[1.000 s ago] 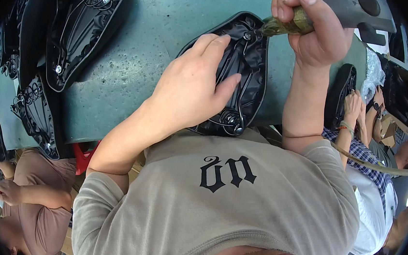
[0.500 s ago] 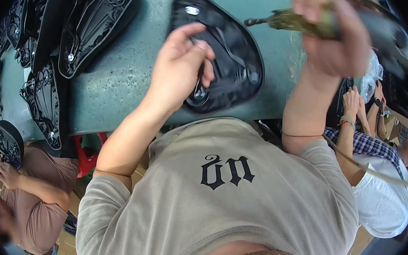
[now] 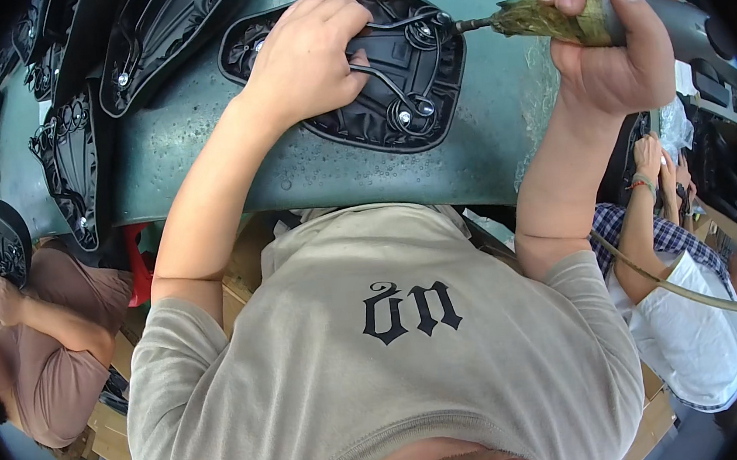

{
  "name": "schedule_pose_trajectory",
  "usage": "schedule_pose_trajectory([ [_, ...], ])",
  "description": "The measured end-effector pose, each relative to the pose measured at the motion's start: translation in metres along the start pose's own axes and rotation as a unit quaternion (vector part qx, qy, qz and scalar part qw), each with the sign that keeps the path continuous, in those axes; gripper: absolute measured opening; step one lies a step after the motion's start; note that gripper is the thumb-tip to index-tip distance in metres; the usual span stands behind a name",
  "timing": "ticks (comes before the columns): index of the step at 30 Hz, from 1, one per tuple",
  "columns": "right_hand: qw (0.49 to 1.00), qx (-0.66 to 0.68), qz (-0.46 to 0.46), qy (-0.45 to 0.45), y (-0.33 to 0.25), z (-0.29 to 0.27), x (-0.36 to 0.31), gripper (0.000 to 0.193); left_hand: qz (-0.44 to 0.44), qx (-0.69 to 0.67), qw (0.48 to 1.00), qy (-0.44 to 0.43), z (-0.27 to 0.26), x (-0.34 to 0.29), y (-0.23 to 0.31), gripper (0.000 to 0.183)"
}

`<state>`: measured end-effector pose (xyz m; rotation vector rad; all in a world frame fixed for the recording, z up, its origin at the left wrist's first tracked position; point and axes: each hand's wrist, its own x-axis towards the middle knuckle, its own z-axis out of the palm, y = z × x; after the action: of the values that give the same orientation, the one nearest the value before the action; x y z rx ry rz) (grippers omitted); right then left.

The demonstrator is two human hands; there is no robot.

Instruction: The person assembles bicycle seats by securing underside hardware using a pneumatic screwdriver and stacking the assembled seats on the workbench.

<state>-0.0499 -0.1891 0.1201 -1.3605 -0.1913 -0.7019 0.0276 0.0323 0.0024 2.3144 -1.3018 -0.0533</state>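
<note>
A black bicycle saddle (image 3: 325,134) lies underside up on the green table, its narrow end to the left. Its wire frame, coil springs and shiny bolts show. My left hand (image 3: 305,56) is closed on the saddle's middle, fingers over the far side and thumb by a wire rail, hiding part of it. In my right hand (image 3: 611,42) is a power screwdriver (image 3: 552,23), grey with yellowish tape wrapped around its front. The tip of its bit meets the spring and bolt at the saddle's far right corner.
More upturned saddles (image 3: 122,96) are stacked on the table (image 3: 197,170) at the left. A hose (image 3: 681,292) runs down at the right. One person (image 3: 71,335) sits at the left with a saddle; another (image 3: 683,316) works at the right.
The saddle has turned so its narrow end points left, and it lies a little farther away. My left hand has moved up onto its middle. The screwdriver's bit has come to the corner bolt.
</note>
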Motion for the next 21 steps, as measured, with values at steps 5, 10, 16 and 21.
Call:
schedule_pose_trajectory([
  [5, 0.989, 0.104, 0.023, -0.105, 0.031, -0.039, 0.023, 0.034, 0.046, -0.036, 0.980, 0.189, 0.015, 0.004, 0.002, 0.021],
  [10, 0.970, 0.206, 0.062, -0.111, 0.039, -0.042, 0.034, 0.026, 0.031, -0.026, 0.980, 0.194, 0.016, -0.003, -0.002, 0.017],
  [16, 0.969, 0.178, 0.092, -0.147, 0.064, -0.046, 0.037, 0.035, 0.027, -0.050, 0.975, 0.213, 0.020, -0.004, -0.006, 0.016],
  [21, 0.956, 0.171, 0.108, -0.212, 0.079, -0.035, 0.040, 0.029, 0.020, -0.063, 0.976, 0.207, 0.019, -0.004, -0.007, 0.016],
])
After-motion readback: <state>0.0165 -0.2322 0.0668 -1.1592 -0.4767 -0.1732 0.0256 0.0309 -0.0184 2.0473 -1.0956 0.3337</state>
